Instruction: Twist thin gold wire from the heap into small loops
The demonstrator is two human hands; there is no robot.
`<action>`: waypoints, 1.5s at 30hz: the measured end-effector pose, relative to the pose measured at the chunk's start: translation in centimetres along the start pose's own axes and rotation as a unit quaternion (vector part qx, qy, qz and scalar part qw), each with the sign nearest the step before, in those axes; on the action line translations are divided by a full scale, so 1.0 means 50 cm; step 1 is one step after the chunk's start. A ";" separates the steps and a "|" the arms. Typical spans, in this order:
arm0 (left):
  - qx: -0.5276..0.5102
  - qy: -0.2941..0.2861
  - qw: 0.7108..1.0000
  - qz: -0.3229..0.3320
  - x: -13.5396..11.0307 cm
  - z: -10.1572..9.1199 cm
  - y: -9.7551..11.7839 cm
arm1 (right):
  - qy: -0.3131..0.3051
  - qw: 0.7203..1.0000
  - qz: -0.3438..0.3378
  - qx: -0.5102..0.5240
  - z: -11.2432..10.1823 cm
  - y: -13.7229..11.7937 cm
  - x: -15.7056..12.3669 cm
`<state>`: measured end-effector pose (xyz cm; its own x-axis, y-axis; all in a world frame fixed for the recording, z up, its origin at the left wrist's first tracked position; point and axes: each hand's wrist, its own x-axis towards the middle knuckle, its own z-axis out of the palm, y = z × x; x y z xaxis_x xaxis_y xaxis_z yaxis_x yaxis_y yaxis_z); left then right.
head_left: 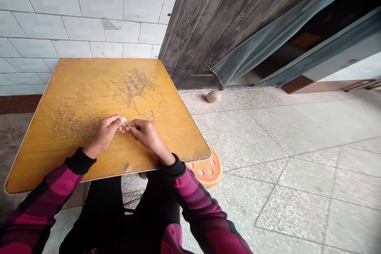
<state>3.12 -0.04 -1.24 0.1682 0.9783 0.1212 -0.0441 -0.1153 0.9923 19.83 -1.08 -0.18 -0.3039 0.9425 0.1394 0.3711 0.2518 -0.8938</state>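
Note:
My left hand (104,133) and my right hand (144,133) meet above the middle of a yellow wooden table top (175,127). Their fingertips pinch a thin metal wire (125,125), and most of it is hidden by my fingers. A tangled heap of loose wires (135,85) lies beyond my right hand. Small wire rings (67,123) lie in a cluster to the left of my left hand. A few more rings (81,93) lie farther back, and a single ring (149,114) sits just past my right hand.
A dark embossed metal door (205,20) stands behind the table, next to a white tiled wall (71,12). An orange plastic stool (208,168) pokes out under the table's right corner. A small round stone (213,96) lies on the speckled tile floor (268,135).

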 end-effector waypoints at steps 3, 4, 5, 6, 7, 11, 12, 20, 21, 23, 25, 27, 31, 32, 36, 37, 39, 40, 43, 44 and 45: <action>-0.044 0.017 0.998 -0.029 0.000 -0.002 -0.002 | -0.006 0.998 0.029 0.059 0.003 0.018 0.001; -0.057 0.020 0.997 -0.039 0.000 -0.002 -0.002 | -0.009 0.996 0.035 0.079 0.004 0.022 0.001; -0.068 0.024 0.996 -0.047 0.000 -0.001 -0.001 | -0.012 0.994 0.039 0.099 0.004 0.025 0.000; -0.076 0.029 0.995 -0.054 -0.001 0.001 0.000 | -0.014 0.992 0.041 0.118 0.005 0.027 0.001; -0.081 0.035 0.994 -0.060 -0.001 0.002 0.001 | -0.015 0.990 0.043 0.136 0.006 0.028 0.001; -0.088 0.054 0.992 -0.078 0.000 0.008 0.005 | -0.011 0.979 0.051 0.196 0.015 0.031 0.005; -0.089 0.055 0.991 -0.080 0.000 0.010 0.005 | -0.009 0.976 0.054 0.209 0.016 0.031 0.006; -0.101 0.051 0.991 -0.077 -0.003 0.015 0.014 | -0.025 0.938 0.097 0.332 0.019 0.033 0.009; -0.111 0.049 0.989 -0.079 -0.002 0.012 0.015 | -0.028 0.933 0.102 0.345 0.018 0.033 0.009; -0.143 0.031 0.985 -0.087 0.001 0.004 0.014 | -0.035 0.924 0.112 0.365 0.016 0.033 0.007; -0.183 -0.012 0.978 -0.099 0.004 -0.005 0.011 | -0.039 0.918 0.118 0.377 0.013 0.033 0.006; -0.215 -0.054 0.969 -0.108 0.006 -0.011 0.008 | -0.044 0.911 0.120 0.392 0.010 0.033 0.005; -0.261 -0.098 0.954 -0.112 0.005 -0.007 0.005 | -0.086 0.876 0.138 0.453 0.005 0.034 0.004; -0.270 -0.105 0.951 -0.112 0.003 -0.004 0.005 | -0.098 0.868 0.144 0.466 0.004 0.034 0.005; -0.286 -0.103 0.946 -0.114 -0.002 0.005 0.001 | -0.126 0.850 0.158 0.486 0.002 0.035 0.008; -0.287 -0.097 0.946 -0.115 -0.002 0.006 0.000 | -0.132 0.848 0.157 0.488 0.003 0.036 0.008; -0.288 -0.085 0.946 -0.119 -0.003 0.007 -0.002 | -0.140 0.846 0.152 0.491 0.003 0.036 0.009; -0.289 -0.080 0.946 -0.121 -0.003 0.007 -0.003 | -0.141 0.846 0.148 0.493 0.004 0.036 0.008; -0.293 -0.059 0.946 -0.127 -0.002 0.008 -0.002 | -0.131 0.851 0.143 0.489 0.005 0.033 0.007; -0.292 -0.049 0.946 -0.128 -0.002 0.008 -0.001 | -0.120 0.856 0.143 0.481 0.005 0.032 0.007; -0.290 -0.039 0.948 -0.127 -0.002 0.008 0.000 | -0.107 0.865 0.143 0.469 0.005 0.031 0.007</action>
<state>3.50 -0.22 -1.24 0.3169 0.9436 -0.0960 -0.5223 0.2581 0.8127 20.08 -0.42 -1.64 -0.5108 0.8488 -0.1362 -0.3862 -0.3681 -0.8458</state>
